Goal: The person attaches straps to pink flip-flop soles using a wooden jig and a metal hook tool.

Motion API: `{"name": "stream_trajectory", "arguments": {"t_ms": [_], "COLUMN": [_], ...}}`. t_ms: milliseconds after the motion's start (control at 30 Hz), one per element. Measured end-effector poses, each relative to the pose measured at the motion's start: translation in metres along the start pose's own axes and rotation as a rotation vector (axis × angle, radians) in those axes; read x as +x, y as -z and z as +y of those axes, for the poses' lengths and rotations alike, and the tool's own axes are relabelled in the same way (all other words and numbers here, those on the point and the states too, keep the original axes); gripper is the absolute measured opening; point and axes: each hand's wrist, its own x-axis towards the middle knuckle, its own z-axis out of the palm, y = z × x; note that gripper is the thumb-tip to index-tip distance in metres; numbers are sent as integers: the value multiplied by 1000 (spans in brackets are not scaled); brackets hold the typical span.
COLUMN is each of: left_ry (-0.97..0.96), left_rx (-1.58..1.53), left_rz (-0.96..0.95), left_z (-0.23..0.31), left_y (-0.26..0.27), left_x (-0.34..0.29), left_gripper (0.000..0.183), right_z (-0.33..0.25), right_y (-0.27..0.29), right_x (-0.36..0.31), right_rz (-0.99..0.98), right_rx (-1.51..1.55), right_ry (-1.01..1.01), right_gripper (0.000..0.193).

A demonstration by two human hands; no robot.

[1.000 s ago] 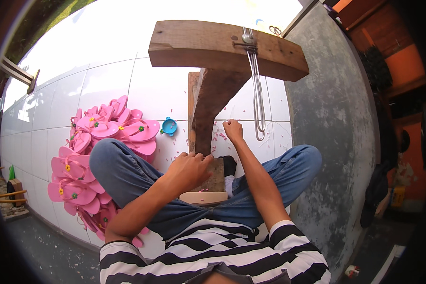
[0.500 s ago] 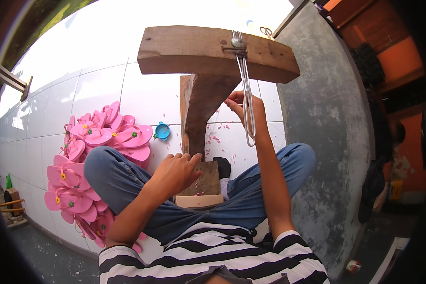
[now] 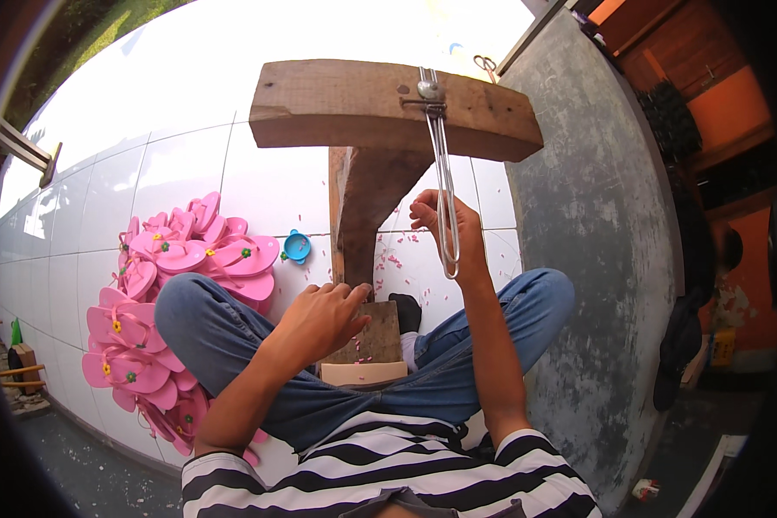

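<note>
A T-shaped wooden stand (image 3: pixel 345 104) rises between my knees, its thick crossbar across the top of the view. From a bolt and nail on the crossbar hangs a long looped metal wire tool (image 3: pixel 443 194). Behind this loop is my right hand (image 3: pixel 453 226), thumb and fingers drawn together in a pinch; whatever they hold is too small to make out. My left hand (image 3: pixel 324 321) lies at the foot of the post, fingers stretched over the stand's wooden base (image 3: pixel 378 332), holding nothing visible. Small pink scraps (image 3: pixel 393 259) are scattered around the post and base.
Pink flip-flops (image 3: pixel 177 255) with small flower decorations lie heaped beside my left knee. A small blue cup (image 3: pixel 297 248) stands on the white tiles near them. Scissors (image 3: pixel 486 65) lie beyond the crossbar. A grey concrete ledge (image 3: pixel 591 259) runs along the right.
My right hand has shifted slightly down and nearer to me, its fingers more curled. The stand and other things sit slightly lower in view. My left hand keeps its place on the base.
</note>
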Motion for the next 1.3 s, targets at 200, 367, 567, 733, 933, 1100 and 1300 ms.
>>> {"name": "stream_trajectory", "arguments": {"t_ms": [200, 367, 567, 733, 933, 1100, 1300], "left_ry": [1, 0, 1, 2, 7, 10, 5], "left_rx": [-34, -37, -36, -39, -45, -57, -61], "left_rz": [15, 13, 14, 20, 19, 29, 40], "left_z": [-1, -3, -2, -2, -2, 0, -6], "left_y": [0, -1, 0, 1, 2, 4, 2], "left_x": [-1, 0, 0, 0, 1, 1, -2], "left_gripper": [46, 46, 45, 45, 44, 44, 44], "right_z": [-1, -5, 0, -7, -14, -7, -9], "right_y": [-6, -8, -8, -10, -9, 1, -4], "right_x": [-1, -3, -4, -7, -11, -10, -10], "right_rz": [-47, -81, -129, -170, -196, -224, -110], "right_rx": [65, 145, 460, 669, 777, 858, 673], "right_ry": [49, 54, 26, -35, -134, -65, -38], "right_gripper": [17, 16, 17, 22, 23, 17, 21]}}
